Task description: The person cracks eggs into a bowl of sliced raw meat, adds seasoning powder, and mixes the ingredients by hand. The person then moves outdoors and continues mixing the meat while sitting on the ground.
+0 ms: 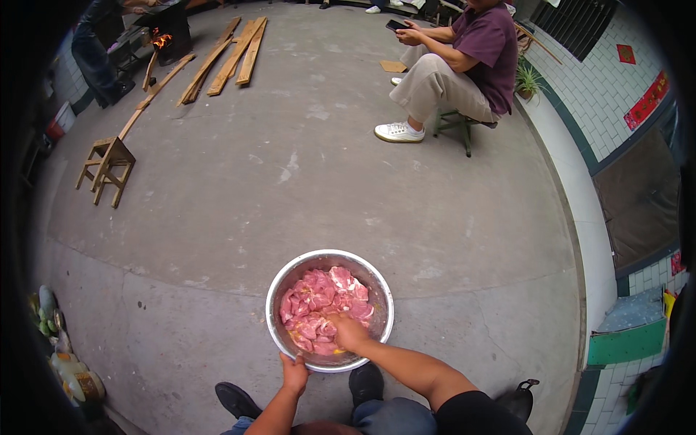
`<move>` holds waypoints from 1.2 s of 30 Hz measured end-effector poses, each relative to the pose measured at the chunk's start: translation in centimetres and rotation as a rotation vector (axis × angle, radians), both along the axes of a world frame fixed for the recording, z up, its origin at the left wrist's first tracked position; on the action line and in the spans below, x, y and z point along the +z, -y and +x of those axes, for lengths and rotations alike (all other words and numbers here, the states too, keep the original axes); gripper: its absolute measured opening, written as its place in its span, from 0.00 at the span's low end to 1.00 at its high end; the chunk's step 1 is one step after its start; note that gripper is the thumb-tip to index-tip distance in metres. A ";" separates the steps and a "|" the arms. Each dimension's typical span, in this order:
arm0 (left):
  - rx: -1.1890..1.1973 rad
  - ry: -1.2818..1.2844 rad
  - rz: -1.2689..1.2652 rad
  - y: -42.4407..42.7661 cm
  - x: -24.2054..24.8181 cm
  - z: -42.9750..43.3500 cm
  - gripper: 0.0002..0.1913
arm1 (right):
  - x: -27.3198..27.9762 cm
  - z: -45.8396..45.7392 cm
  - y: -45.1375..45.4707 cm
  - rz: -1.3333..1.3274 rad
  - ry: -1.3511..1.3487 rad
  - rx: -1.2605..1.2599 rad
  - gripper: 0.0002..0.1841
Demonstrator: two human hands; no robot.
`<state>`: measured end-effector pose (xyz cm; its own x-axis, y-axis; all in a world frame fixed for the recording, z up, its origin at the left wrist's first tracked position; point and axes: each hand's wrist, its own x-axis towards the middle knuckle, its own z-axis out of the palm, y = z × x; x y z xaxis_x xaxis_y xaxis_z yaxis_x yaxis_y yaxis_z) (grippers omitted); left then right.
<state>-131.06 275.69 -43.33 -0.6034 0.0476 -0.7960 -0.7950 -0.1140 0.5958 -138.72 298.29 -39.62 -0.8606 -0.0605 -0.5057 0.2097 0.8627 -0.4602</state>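
Note:
A round metal basin (276,261) with a wide shiny rim is in front of me, low in the view, above my dark shoes. Pieces of raw pink meat (318,291) fill its bottom, with some yellow, egg-like liquid among them. My left hand (294,374) grips the basin's near left rim, thumb on top. My right hand (349,333) reaches over the right rim into the meat; its fingertips are partly sunk among the pieces, so whether they close on any is hidden.
Wooden planks (239,57) and a tipped wooden stool (111,157) lie on the concrete floor. A fire (161,39) burns in a stove beside a standing person. At right, a seated person (462,70) holds a phone (398,25). Plastic jugs (81,380) stand at lower left.

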 end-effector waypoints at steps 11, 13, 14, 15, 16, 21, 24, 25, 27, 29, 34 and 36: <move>-0.015 -0.018 -0.008 -0.2 0.6 -0.3 0.20 | 2.7 -3.6 -1.4 -0.139 0.092 0.000 0.25; -0.012 -0.008 -0.005 -0.2 0.6 -0.4 0.20 | 1.5 -4.7 -1.9 -0.120 0.010 0.052 0.24; -0.006 -0.009 0.003 -0.2 0.5 -0.4 0.20 | 1.0 -5.8 -2.2 -0.083 -0.012 0.067 0.24; -0.008 -0.010 0.015 -0.3 0.4 -0.4 0.20 | 0.9 -6.9 -2.8 -0.043 -0.034 0.075 0.24; -0.001 -0.009 0.022 -0.2 0.4 -0.3 0.21 | 1.2 -8.4 -3.4 -0.011 0.022 0.115 0.30; 0.005 -0.025 0.022 -0.2 0.0 -0.1 0.22 | 2.0 -11.4 -3.3 0.287 0.162 0.108 0.58; -0.009 -0.028 0.030 -0.4 0.2 -0.2 0.23 | -1.8 -8.6 -1.6 0.340 0.129 0.109 0.57; -0.002 -0.026 0.033 -0.4 0.4 -0.2 0.23 | -2.4 -8.5 -1.0 0.280 0.171 0.082 0.55; 0.030 -0.011 0.033 -0.5 0.6 -0.1 0.23 | -3.3 -8.3 -0.3 0.164 0.251 0.027 0.51; 0.035 -0.026 0.029 -0.7 0.2 -0.2 0.22 | -4.3 -6.9 -0.2 0.106 0.171 -0.009 0.40; 0.055 -0.028 0.023 -0.5 -0.5 0.2 0.23 | -3.1 -4.3 -0.4 -0.097 0.117 0.016 0.28; 0.041 -0.032 0.027 -0.4 -0.4 0.1 0.23 | -3.5 -3.7 -0.7 -0.167 0.072 0.024 0.25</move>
